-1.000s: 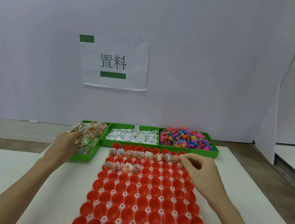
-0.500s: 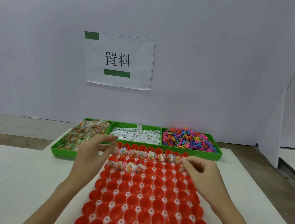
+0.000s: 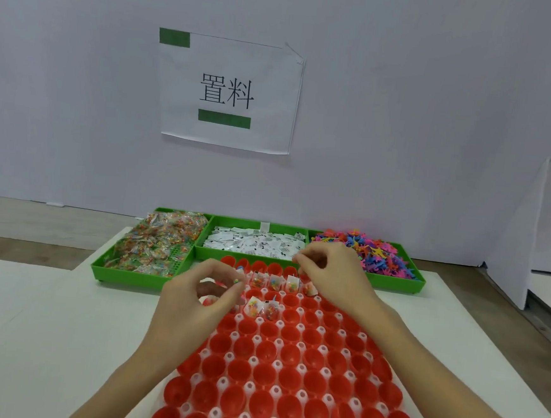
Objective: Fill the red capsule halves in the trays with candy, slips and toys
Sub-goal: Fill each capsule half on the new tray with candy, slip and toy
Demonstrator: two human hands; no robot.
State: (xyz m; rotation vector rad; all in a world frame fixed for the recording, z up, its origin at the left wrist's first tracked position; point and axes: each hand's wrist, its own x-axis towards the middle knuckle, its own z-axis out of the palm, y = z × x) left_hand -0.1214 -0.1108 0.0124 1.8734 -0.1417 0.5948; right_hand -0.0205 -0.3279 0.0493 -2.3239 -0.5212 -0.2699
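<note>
Red capsule halves point(image 3: 281, 384) fill the lower centre of the frame on the white worktop point(image 3: 44, 322); left hand point(image 3: 191, 301) at centre, fingers curled, pinching a candy packet point(image 3: 236, 281); right hand point(image 3: 331, 276) just beyond, fingers bent, contents unclear, hiding far-row halves; three green bins point(image 3: 130, 276) and a wall sign point(image 3: 227, 93) behind.

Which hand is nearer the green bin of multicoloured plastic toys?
Right. The right hand hovers at the green bin of multicoloured plastic toys, beside its left end. The left hand is farther off, over the tray's left edge, near the candy bin.
</note>
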